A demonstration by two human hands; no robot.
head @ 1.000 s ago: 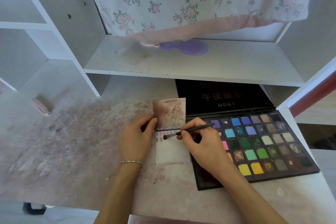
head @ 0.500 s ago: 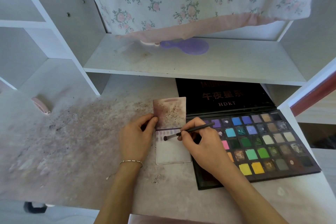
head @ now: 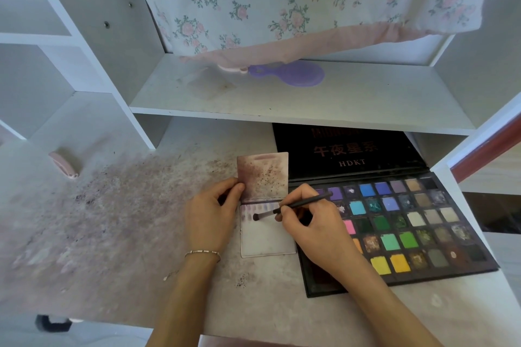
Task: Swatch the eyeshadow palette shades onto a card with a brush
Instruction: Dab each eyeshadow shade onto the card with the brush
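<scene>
Little had shifted since earlier frames: brush tip stayed on same upper-left patch of card. Desk (head: 118, 234) was dusted with purple powder. Eyeshadow palette (head: 408, 222) lay open at right, touching card (head: 267, 239). Left hand (head: 210, 217) pinched card's stained upper flap (head: 263, 175). Right hand (head: 313, 228) gripped brush (head: 293, 207), dark tip on faint purple swatches.

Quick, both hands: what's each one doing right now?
Left hand: pinching the card at its left edge.
Right hand: closed on the brush.
</scene>
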